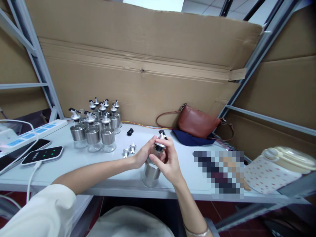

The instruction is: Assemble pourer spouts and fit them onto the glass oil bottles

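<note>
A glass oil bottle [151, 172] with a steel band stands near the table's front edge, tilted slightly. Its metal pour spout [161, 138] has a black flip cap and sits at the bottle's mouth. My left hand [145, 152] wraps the neck from the left, fingers closed. From the right, my right hand [169, 158] grips the neck and spout, thumb across the front. Just left of my left hand, two loose metal spouts [132, 148] lie on the table. Behind them are small black caps [130, 132].
Several similar bottles with spouts [93, 136] stand at the back left. A power strip [37, 135] and a white-edged device with a cable [42, 155] lie at left. At right are a brown bag [197, 121], a dark blue cap [190, 138] and a dotted container [271, 174].
</note>
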A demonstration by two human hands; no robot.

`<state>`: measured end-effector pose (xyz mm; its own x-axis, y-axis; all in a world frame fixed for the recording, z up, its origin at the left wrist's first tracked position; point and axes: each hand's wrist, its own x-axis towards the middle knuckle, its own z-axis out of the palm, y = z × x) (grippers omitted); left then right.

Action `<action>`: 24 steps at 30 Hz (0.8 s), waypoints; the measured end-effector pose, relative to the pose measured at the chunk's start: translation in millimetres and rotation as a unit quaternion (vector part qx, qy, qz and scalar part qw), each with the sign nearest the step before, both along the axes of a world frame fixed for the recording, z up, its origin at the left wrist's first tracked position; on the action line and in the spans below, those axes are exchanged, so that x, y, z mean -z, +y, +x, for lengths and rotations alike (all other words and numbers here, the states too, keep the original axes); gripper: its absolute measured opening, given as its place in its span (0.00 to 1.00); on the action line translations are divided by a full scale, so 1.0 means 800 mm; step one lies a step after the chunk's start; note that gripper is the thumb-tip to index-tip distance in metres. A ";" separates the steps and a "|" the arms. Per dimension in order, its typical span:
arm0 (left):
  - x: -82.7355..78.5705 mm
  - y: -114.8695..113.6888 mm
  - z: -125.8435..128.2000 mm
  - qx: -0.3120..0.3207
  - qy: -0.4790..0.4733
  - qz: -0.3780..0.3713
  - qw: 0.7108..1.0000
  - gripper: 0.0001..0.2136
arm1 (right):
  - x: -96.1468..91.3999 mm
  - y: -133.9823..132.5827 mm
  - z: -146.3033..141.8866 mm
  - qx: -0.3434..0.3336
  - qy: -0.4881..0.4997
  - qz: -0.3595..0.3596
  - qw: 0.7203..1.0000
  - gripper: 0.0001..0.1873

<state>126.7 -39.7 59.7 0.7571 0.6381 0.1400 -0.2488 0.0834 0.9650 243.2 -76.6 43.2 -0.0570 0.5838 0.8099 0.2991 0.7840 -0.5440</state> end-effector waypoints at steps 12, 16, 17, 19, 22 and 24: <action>0.004 0.004 -0.005 0.021 -0.005 -0.001 1.000 0.29 | 0.001 -0.002 -0.001 -0.009 -0.004 -0.015 1.000 0.16; 0.006 0.009 -0.006 0.037 -0.015 -0.017 0.999 0.25 | 0.005 -0.002 -0.004 0.015 -0.026 0.005 1.000 0.11; 0.006 0.010 -0.006 0.035 -0.016 -0.022 0.999 0.24 | 0.006 -0.002 -0.005 0.023 -0.030 0.005 0.999 0.11; 0.007 0.009 -0.005 0.025 -0.017 -0.025 0.999 0.23 | 0.009 -0.002 -0.007 0.042 -0.033 0.011 0.998 0.11; 0.004 0.004 -0.002 0.002 -0.026 -0.025 0.999 0.21 | 0.012 -0.003 -0.012 0.070 -0.024 0.048 0.996 0.12; 0.001 0.000 0.000 -0.010 -0.034 -0.027 0.999 0.21 | 0.013 -0.003 -0.016 0.081 -0.017 0.071 0.994 0.12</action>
